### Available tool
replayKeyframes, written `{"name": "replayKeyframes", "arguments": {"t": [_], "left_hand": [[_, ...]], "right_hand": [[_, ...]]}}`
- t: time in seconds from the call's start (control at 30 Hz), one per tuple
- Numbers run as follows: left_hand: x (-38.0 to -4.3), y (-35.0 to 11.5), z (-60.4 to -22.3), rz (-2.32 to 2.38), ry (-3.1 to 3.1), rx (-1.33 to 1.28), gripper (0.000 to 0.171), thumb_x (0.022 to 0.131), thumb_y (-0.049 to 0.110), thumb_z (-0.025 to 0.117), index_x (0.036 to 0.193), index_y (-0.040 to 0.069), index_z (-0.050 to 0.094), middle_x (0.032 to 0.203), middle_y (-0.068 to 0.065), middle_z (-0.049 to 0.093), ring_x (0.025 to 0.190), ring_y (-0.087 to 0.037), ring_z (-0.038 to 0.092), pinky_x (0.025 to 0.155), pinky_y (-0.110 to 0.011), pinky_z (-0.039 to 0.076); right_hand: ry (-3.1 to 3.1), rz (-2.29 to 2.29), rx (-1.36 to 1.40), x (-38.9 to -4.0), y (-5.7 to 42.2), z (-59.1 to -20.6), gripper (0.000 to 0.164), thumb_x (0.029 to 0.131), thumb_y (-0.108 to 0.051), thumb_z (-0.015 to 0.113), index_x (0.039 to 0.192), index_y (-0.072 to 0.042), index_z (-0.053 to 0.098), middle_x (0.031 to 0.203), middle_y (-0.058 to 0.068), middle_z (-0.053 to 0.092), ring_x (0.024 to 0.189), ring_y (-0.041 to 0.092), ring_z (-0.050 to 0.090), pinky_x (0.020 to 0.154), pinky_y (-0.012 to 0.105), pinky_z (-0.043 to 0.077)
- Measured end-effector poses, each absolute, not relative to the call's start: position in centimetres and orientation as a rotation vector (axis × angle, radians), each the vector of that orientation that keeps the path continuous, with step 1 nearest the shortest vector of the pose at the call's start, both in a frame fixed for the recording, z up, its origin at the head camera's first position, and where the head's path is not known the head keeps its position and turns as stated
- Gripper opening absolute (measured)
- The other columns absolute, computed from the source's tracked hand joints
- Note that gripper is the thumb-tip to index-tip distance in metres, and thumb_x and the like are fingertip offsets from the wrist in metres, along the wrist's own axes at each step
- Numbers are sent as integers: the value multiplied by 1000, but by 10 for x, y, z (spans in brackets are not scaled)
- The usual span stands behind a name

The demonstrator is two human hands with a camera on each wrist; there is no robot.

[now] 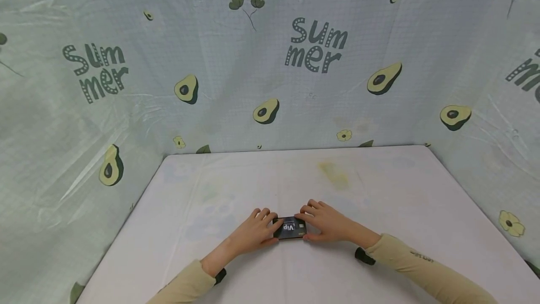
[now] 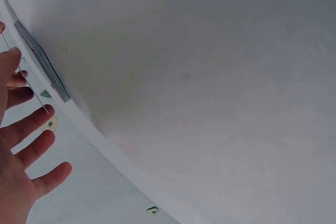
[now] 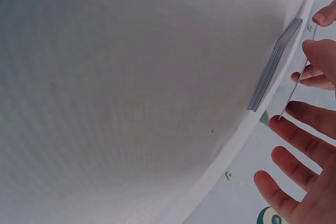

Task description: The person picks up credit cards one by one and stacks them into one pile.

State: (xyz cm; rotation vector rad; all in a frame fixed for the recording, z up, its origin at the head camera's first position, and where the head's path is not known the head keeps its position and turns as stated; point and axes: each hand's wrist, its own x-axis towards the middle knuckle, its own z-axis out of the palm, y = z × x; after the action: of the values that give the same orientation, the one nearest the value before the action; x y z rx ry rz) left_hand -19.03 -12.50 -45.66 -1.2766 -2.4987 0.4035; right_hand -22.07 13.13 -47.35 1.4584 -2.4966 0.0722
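A black card marked "Vip" is held by both hands over the middle of the table, its lettering upside down in the head view. My left hand pinches its left end between thumb and fingertips. At the right end my right hand grips it the same way, other fingers spread. Edge-on, the card shows as a thin line in the right wrist view, apart from the table. Below it a small stack of cards lies on the table, also visible as a stack in the right wrist view.
A white-covered table spreads around the hands. Behind it and at both sides hangs a pale sheet printed with avocados and "summer". Dark bands sit at the wrists, by the beige sleeves.
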Motion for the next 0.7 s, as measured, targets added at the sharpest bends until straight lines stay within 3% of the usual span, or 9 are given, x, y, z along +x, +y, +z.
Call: {"name": "replayKeyframes", "arguments": {"t": [0.7], "left_hand": [[-191,-125,-463,423,-2444,-1287,46,86,49,48,122,21,51,109,1,53,97,-16,47,80,-33,42]], "right_hand": [[-2499,22,1473,-220,130,-474,49,84,-50,52,123,-20,51,108,-4,52,95,13,42,76,32,41]]}}
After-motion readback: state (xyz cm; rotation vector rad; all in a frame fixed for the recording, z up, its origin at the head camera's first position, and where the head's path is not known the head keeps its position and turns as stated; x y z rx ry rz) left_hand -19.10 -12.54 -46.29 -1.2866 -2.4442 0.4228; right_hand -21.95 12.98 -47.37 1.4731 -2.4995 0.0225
